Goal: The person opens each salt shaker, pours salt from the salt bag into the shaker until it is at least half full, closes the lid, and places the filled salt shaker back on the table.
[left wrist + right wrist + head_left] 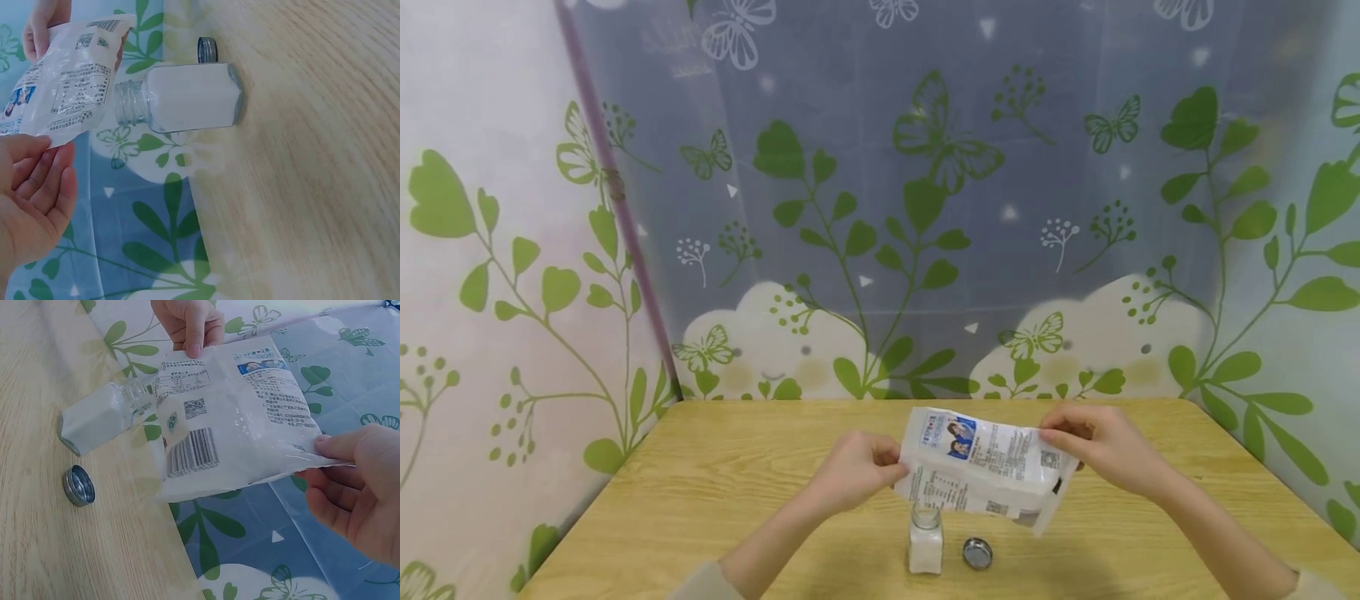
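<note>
Both hands hold a white printed plastic bag (985, 462) above the table, with its text and barcode side showing. My left hand (857, 471) pinches one end between thumb and fingers. At the other end my right hand (1101, 446) pinches an upper corner, thumb on top, seen closely in the right wrist view. Just below the bag stands an upright glass jar (190, 98), uncapped and filled with white contents nearly to its shoulder. Beside it a silver screw lid (977, 553) lies on the table with its hollow side up. What the bag contains is hidden.
The wooden table (700, 500) reaches back to a blue fabric backdrop (865, 233) printed with green leaves and butterflies. Pale printed side panels (490, 333) rise along the left and right edges.
</note>
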{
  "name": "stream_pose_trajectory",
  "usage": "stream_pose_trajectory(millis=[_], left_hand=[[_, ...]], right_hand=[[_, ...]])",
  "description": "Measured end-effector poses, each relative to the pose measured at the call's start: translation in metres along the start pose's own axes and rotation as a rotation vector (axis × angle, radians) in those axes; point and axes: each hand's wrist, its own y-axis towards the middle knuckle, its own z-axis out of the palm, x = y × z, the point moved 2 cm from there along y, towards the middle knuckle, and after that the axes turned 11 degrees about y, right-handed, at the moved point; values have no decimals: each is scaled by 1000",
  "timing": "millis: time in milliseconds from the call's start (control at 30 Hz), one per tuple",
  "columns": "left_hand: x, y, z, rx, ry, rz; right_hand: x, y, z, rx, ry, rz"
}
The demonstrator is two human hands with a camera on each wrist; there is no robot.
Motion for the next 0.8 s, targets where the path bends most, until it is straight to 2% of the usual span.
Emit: stream_pose_trajectory(millis=[200,367,567,800], left_hand=[[-9,2,-2,17,42,17],[-14,4,-2,1,62,34],[-21,9,-1,-27,88,43],[-28,13,2,-24,81,59]], right_hand=[[-4,-4,-5,42,22,9],[-10,-7,-8,47,42,10],[-20,-14,-9,52,122,84],[-35,-24,-7,29,210,145]])
